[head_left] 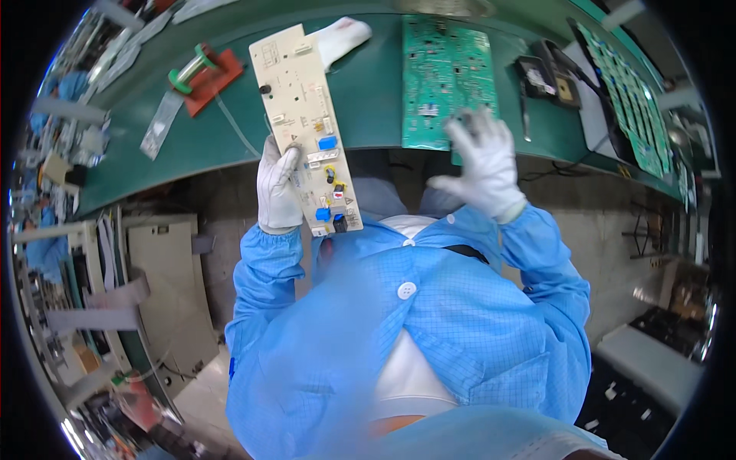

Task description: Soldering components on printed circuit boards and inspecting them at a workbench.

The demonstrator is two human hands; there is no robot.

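My left hand (pixel 279 185), in a white glove, grips the left edge of a long beige circuit board (pixel 303 100). The thumb lies over its face, and the fingers are hidden behind it. Blue, black and white components stand on the board, mostly toward its near end. My right hand (pixel 484 162), also gloved in white, has its fingers spread and holds nothing. It hovers by the near right corner of a green circuit board panel (pixel 448 77) lying on the green table mat. I cannot tell whether the fingertips touch that panel.
Left on the green table (pixel 368 115) are a spool (pixel 190 70) on a red stand and a clear strip. A white cloth (pixel 345 38) lies behind the beige board. To the right are a black device (pixel 534 77), a thin tool (pixel 525 115) and more green boards (pixel 629 100).
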